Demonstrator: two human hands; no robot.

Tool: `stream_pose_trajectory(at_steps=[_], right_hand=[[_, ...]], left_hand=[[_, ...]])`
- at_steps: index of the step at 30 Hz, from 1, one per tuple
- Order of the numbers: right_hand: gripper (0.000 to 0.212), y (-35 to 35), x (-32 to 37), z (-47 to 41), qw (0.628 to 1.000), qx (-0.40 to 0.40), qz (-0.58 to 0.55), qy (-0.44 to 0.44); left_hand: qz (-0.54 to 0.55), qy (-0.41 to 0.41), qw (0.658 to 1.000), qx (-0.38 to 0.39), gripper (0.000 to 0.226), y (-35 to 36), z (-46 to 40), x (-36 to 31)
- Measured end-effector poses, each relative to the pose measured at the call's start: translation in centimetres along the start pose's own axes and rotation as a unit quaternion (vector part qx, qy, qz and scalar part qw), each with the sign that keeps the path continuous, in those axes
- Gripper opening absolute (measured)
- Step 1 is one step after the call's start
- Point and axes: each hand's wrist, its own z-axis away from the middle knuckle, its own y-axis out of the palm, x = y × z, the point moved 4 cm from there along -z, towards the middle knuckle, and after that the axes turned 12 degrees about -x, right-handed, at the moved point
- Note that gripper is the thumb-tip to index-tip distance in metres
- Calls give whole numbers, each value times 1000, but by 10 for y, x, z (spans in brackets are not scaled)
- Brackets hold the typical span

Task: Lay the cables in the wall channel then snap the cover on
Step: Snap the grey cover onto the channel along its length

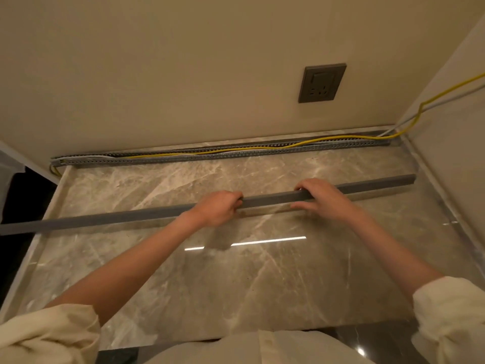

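Both hands are closed on the grey cover (pixel 273 200), left hand (pixel 219 207) and right hand (pixel 321 198) near its middle, held just above the table (pixel 236 285). Ahead of my knuckles, the channel (pixel 223 155) sits against the wall, cables (pixel 236 149) already inside. I'd keep it level, line up one end first, then press along.
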Motion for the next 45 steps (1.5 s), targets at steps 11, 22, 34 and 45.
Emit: stream_pose_trajectory(at_steps=[11, 22, 34, 45], right_hand=[[34, -68, -105, -24, 984, -146, 63, 81], [34, -87, -153, -96, 988, -126, 45, 81], [44, -56, -162, -114, 991, -115, 16, 67], [26, -62, -205, -34, 740, -567, -168, 320]], left_hand=[[-123, -62, 987, -84, 40, -49, -71, 48], [-150, -98, 975, -132, 14, -43, -147, 34], [-2, 73, 989, -129, 40, 10, -239, -91], [15, 27, 989, -143, 26, 16, -259, -97]])
